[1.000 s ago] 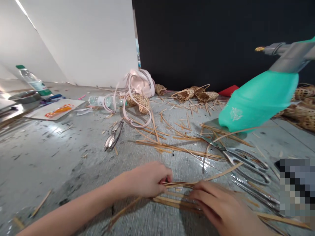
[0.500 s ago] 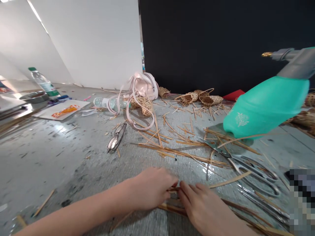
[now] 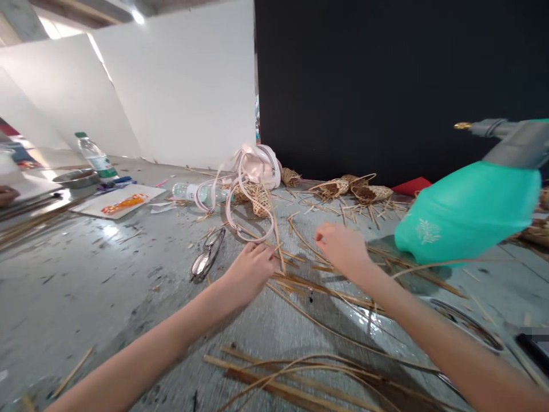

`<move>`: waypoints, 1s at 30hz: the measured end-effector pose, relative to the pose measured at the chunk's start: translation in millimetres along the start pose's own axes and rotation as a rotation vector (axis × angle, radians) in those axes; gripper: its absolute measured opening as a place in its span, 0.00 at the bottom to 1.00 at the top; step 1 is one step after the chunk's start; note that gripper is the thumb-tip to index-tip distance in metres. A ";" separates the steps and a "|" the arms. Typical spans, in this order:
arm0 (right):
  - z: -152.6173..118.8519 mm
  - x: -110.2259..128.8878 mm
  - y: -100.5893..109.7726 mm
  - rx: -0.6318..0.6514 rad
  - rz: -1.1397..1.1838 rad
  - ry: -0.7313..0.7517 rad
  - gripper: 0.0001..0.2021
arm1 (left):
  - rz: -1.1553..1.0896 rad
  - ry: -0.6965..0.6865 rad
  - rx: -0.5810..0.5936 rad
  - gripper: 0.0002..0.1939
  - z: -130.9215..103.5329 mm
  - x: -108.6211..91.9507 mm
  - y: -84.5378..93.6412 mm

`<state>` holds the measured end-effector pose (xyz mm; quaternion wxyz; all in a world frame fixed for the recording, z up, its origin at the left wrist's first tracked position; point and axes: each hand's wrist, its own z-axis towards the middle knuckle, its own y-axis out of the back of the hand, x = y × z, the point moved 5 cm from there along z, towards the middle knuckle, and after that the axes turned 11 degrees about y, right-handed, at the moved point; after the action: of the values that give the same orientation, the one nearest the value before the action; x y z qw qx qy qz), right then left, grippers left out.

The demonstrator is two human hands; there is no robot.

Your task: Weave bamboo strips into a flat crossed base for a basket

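My left hand (image 3: 255, 266) is low over the grey table, its fingers curled down beside thin plant strips; anything inside them is hidden. My right hand (image 3: 341, 246) is farther right, its fingers curled in, and I cannot make out what they hold. Between and below the hands lies a bundle of tan strips (image 3: 328, 290). A long thin strip (image 3: 317, 321) curves from near my left hand toward my right forearm. More strips (image 3: 278, 386) lie at the near edge. The scissors (image 3: 467, 323) are partly hidden behind my right forearm.
Eyeglasses (image 3: 206, 260) lie left of my left hand, below a pale pink bag (image 3: 259, 166) and a lying bottle (image 3: 210, 194). Woven pieces (image 3: 334, 187) sit at the back. A teal spray bottle (image 3: 467, 209) leans at the right. An upright bottle (image 3: 98, 157) stands far left.
Both hands have moved apart and away from me, from near the front edge toward the middle strips. The strips they were over now show at the front. The view has tilted up slightly.
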<state>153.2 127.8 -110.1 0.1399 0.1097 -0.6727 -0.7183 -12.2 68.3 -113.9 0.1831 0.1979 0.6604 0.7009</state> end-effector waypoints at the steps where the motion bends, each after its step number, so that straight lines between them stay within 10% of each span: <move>1: 9.1 9.1 -8.7 0.021 0.029 -0.002 0.14 | 0.026 -0.011 0.010 0.07 0.9 -0.3 -4.5; 10: 76.9 50.6 -57.5 0.112 0.370 -0.086 0.16 | 0.141 -0.041 0.095 0.10 3.3 -6.2 -14.7; 22: 87.5 53.5 -55.2 -0.008 0.601 -0.113 0.16 | 0.074 -0.069 0.108 0.10 6.4 -15.0 -16.5; 30: 69.8 8.2 35.1 -0.542 0.721 0.012 0.13 | -0.035 0.003 0.091 0.12 4.6 5.6 -27.9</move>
<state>123.2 188.3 -69.9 0.4088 -0.1678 -0.4547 -0.7733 -14.7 76.8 -141.3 0.1853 0.1934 0.6951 0.6672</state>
